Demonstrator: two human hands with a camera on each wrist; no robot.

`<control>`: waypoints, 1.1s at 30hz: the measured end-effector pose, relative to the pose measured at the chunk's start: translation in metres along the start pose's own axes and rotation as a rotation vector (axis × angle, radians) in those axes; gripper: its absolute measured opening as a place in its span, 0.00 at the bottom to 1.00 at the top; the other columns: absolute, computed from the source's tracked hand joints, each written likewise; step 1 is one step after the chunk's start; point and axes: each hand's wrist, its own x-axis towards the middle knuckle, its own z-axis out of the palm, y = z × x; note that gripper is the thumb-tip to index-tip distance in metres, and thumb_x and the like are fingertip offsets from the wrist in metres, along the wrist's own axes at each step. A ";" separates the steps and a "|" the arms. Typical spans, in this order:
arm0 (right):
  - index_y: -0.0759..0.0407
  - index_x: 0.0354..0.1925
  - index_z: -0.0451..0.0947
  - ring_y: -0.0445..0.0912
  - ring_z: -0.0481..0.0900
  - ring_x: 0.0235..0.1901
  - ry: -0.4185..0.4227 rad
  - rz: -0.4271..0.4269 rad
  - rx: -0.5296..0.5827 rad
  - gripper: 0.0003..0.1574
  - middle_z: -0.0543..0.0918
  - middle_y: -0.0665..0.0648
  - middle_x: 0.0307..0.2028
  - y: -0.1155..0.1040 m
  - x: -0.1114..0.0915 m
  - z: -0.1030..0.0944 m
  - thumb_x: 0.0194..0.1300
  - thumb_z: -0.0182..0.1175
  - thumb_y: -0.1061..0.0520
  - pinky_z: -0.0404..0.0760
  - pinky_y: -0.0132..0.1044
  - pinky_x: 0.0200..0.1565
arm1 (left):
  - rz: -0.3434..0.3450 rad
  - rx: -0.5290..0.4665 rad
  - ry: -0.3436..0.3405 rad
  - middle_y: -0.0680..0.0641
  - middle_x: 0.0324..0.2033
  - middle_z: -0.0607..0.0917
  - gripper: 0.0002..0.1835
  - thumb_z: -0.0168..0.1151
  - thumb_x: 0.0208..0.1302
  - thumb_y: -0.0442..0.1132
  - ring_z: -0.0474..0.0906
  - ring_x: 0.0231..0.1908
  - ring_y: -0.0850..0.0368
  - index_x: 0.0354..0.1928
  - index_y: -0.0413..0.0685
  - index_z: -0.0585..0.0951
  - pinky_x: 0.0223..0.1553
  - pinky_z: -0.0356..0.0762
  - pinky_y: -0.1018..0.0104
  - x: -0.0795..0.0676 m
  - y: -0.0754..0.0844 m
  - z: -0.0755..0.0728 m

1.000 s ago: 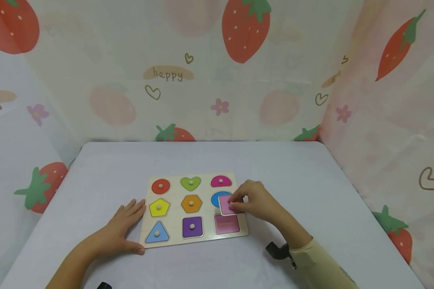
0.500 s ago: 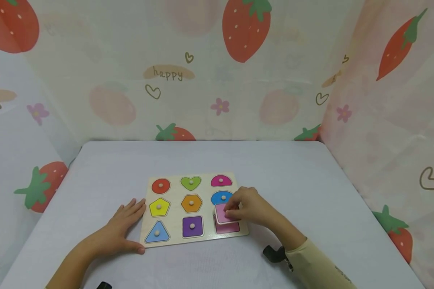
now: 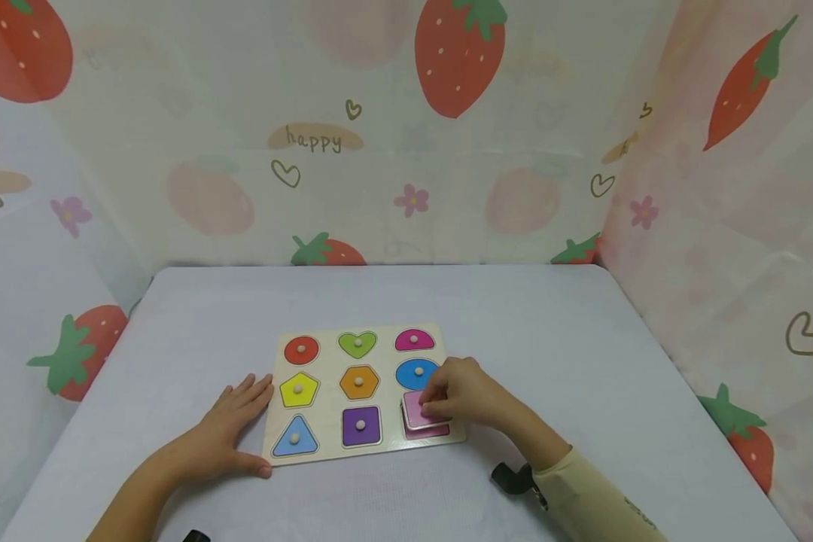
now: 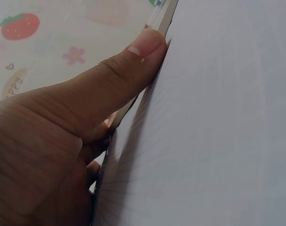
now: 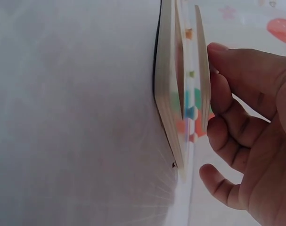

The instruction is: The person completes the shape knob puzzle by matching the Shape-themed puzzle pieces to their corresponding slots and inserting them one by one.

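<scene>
A wooden peg puzzle board lies on the table with coloured shapes in it. My right hand pinches a pink four-sided puzzle piece over the pink recess in the board's near right corner. In the right wrist view that piece stands apart from the board, its knob hidden by the fingers. My left hand lies spread at the board's left edge, with fingertips and thumb against it. In the left wrist view the thumb is stretched out along the board's side.
Beside the pink recess sit a purple square and, farther back, a blue oval, each with a round knob. White cloth covers the table. A strawberry-print curtain rises behind and at both sides.
My right hand has brought the pink piece from over the blue oval toward the near edge and down over the pink recess, now mostly covered. The left hand and board stay put.
</scene>
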 end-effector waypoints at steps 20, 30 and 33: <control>0.41 0.30 0.90 0.38 0.79 0.31 -0.058 0.012 0.006 0.04 0.82 0.37 0.22 -0.001 0.002 0.007 0.58 0.77 0.49 0.81 0.31 0.31 | 0.000 0.006 -0.010 0.44 0.81 0.53 0.71 0.79 0.37 0.69 0.37 0.81 0.36 0.80 0.44 0.57 0.78 0.32 0.35 0.000 0.002 -0.001; 0.40 0.29 0.89 0.38 0.78 0.32 -0.061 0.029 0.011 0.05 0.82 0.37 0.21 -0.002 0.001 0.008 0.58 0.77 0.49 0.80 0.31 0.31 | 0.014 0.004 -0.002 0.43 0.81 0.54 0.70 0.79 0.37 0.69 0.38 0.80 0.35 0.80 0.43 0.58 0.78 0.33 0.35 0.000 0.002 -0.001; 0.39 0.29 0.89 0.38 0.78 0.31 -0.065 0.025 0.010 0.05 0.83 0.37 0.21 -0.001 0.001 0.009 0.58 0.77 0.49 0.81 0.31 0.32 | 0.014 0.004 0.002 0.42 0.81 0.54 0.70 0.80 0.37 0.69 0.39 0.80 0.35 0.79 0.42 0.58 0.78 0.33 0.35 0.000 0.003 -0.001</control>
